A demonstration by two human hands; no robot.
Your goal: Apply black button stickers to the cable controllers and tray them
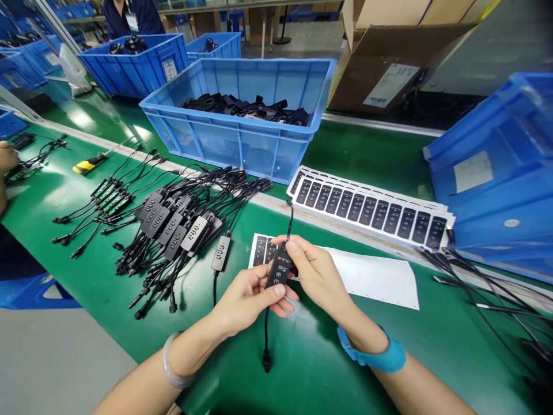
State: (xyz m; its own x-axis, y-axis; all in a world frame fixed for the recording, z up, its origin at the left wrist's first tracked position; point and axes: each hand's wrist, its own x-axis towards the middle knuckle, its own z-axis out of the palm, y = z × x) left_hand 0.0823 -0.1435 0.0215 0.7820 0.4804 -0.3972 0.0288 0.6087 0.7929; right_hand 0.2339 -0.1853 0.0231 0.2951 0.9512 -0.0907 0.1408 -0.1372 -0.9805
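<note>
A small black inline controller (280,272) with printed button symbols on its face is held upright-tilted over the green bench. My left hand (248,294) grips its lower part, thumb on the face and fingers behind. My right hand (317,274) is closed at its upper end, thumb and forefinger pressing the edge near the cable. A short cable with a black plug (266,361) hangs below. Under my hands lies a label sheet (371,276), mostly bare white, with a few black labels at its left end. To the left sits one controller (221,252) with a bare face.
A pile of cabled controllers (168,225), circuit boards (111,196) and a yellow-black screwdriver (90,163) lie left. Stacked label sheets (371,210) lie right of a blue bin (233,135) of black parts. Another blue bin (496,184) and cables (488,282) stand right; a person's hand (7,158) shows far left.
</note>
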